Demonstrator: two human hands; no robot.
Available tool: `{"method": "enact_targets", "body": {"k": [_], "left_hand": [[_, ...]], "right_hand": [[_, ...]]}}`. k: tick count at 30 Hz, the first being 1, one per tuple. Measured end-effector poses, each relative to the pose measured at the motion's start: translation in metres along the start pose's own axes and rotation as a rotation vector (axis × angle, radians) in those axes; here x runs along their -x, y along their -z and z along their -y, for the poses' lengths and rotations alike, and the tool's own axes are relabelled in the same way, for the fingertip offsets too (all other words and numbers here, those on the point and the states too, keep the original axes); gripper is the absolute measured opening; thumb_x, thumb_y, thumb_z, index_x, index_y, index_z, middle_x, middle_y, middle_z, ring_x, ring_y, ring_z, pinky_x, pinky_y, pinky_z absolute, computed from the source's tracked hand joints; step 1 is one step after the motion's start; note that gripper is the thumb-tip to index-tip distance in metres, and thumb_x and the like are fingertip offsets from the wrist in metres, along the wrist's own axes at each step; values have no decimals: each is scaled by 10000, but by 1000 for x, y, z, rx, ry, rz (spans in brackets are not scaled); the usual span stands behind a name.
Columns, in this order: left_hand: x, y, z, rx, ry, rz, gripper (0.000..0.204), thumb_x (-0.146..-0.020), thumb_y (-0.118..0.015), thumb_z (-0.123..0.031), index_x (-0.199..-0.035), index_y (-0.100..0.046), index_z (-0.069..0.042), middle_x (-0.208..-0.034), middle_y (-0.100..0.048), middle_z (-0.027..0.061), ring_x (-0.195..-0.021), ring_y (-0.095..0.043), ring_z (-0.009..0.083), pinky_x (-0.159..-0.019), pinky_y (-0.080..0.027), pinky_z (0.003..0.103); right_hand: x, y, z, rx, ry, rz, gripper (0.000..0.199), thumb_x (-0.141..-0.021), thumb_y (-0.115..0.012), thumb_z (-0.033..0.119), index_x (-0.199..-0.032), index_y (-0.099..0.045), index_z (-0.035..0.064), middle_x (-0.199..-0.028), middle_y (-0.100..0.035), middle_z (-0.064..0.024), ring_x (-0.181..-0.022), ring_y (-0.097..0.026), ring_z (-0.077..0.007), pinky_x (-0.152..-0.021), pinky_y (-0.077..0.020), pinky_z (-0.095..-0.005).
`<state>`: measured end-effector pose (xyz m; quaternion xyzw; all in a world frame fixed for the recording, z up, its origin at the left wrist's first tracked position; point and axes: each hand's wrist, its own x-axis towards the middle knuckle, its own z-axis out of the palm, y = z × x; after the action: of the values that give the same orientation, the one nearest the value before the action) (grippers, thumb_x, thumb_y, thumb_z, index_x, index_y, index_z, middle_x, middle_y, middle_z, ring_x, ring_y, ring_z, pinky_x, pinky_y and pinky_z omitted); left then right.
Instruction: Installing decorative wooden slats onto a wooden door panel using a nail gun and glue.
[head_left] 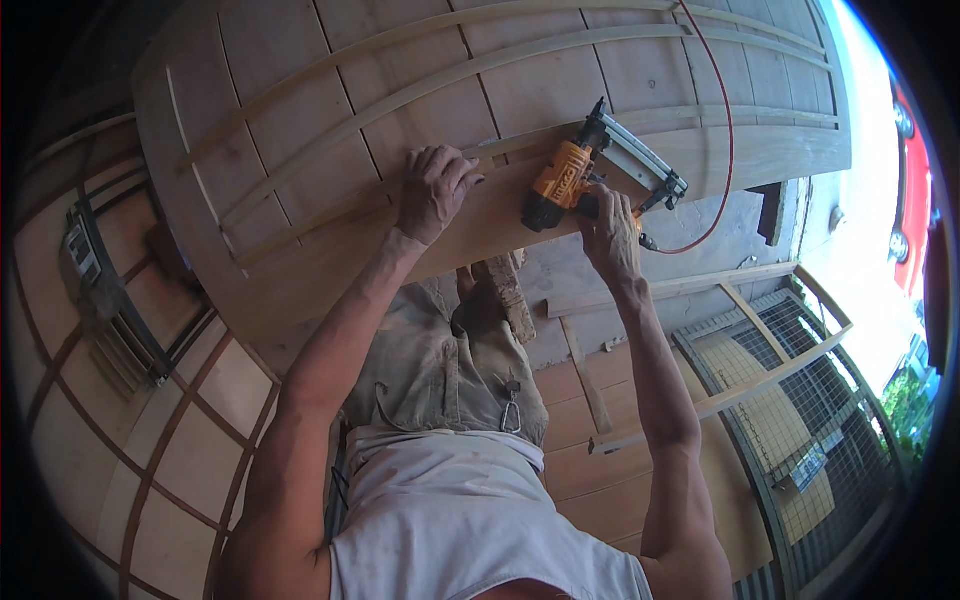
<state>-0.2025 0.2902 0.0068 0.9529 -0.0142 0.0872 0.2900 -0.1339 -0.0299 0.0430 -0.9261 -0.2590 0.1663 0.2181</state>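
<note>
A large panel of wooden boards (420, 130) lies in front of me, with long thin strips running across it. My left hand (437, 195) is on its near edge board, fingers curled over a narrow wooden strip (350, 207) that runs out to the left beneath them. In my right hand (612, 232) is an orange and black nail gun (566, 180), my fingers wrapped round its grip. The gun lies tilted over the near part of the panel, just right of my left hand. A red air hose (731, 130) leads from it up and over the panel.
At the left, a metal-framed tool (115, 290) lies by panels with dark grid lines (180, 450). A wooden frame (700, 405) and a wire mesh panel (800, 430) stand at the right. A rough wooden block (508, 297) is below the panel; a red vehicle (912, 190) is outside.
</note>
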Motion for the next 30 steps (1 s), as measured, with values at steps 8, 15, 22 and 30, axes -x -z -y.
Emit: {"method": "enact_targets", "body": {"k": [8,15,22,30], "left_hand": [[12,4,-8,-9,173,-110,258,-877,-857,-280,-1031,-724,-121,-1063,-650,33,-995,-631,279,-914,-461,456],[41,5,21,59,213,-243,230,-856,-876,-180,-1042,-758,-114,-1177,-677,62,-1107,-648,314,-962,-497,451],[42,12,20,191,325,-176,239,-850,-874,-150,-1049,-757,-92,-1208,-680,82,-1115,-649,321,-973,-510,459],[45,5,20,174,350,-218,261,-861,-866,-183,-1078,-743,-106,-1212,-674,76,-1127,-633,321,-975,-507,464]], "right_hand": [[-62,26,113,53,163,-170,436,-939,-729,146,-1354,-629,58,-1235,-653,-182,-1202,-614,-390,-1042,-473,-500],[-111,-56,84,37,336,108,224,-973,-676,187,-1165,-729,85,-1137,-681,-140,-1156,-653,-354,-1005,-485,-475],[-119,-52,95,-8,208,169,168,-952,-696,166,-1096,-745,95,-1076,-695,-105,-1043,-700,-345,-962,-512,-480],[-118,-60,102,-18,175,173,141,-929,-719,138,-1048,-761,75,-1088,-703,-118,-1043,-701,-362,-961,-533,-490]]}}
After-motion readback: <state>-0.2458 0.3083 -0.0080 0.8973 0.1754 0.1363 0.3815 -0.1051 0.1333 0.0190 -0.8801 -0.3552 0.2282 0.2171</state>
